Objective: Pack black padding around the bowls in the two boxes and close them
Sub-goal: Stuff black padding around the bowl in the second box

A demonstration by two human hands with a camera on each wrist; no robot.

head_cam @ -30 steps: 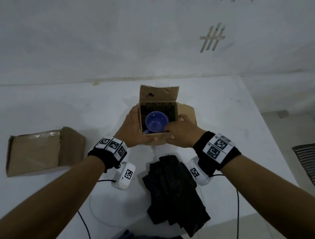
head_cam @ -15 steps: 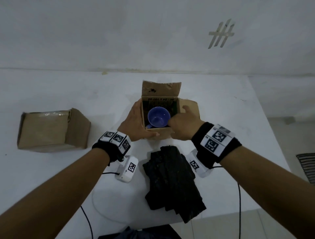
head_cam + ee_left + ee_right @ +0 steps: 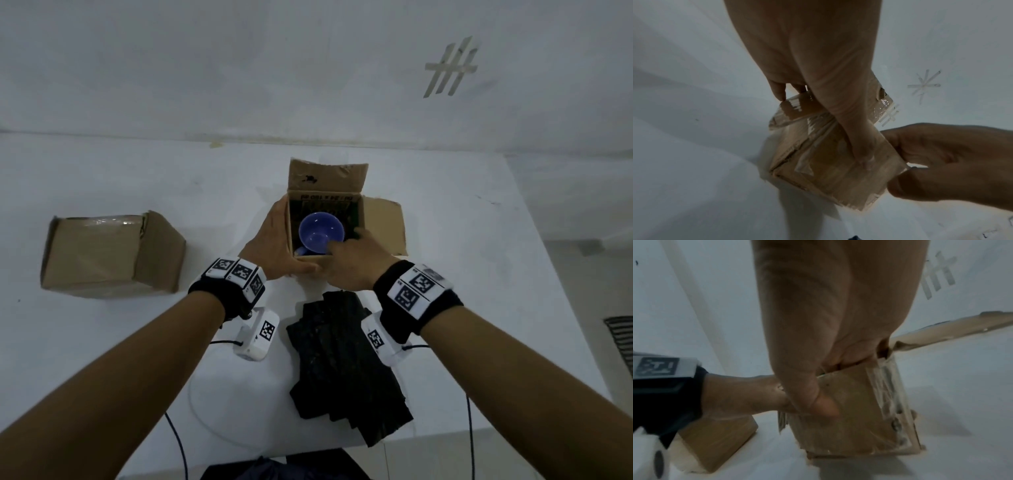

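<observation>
Between the two hands stands the open box, its flaps up and out, with the blue bowl sitting inside against dark padding along the far wall. The left hand lies flat against the box's left side, fingers long and nearly straight, thumb laid across the near face. The right hand grips the near right corner: its fingers hook over the rim and reach down inside, right beside the bowl, while the thumb presses the outer wall. Just behind the right wrist, toward the person, lies the heap of black padding on the white table. Well off to the left of the left hand sits the second box, its flaps folded down.
</observation>
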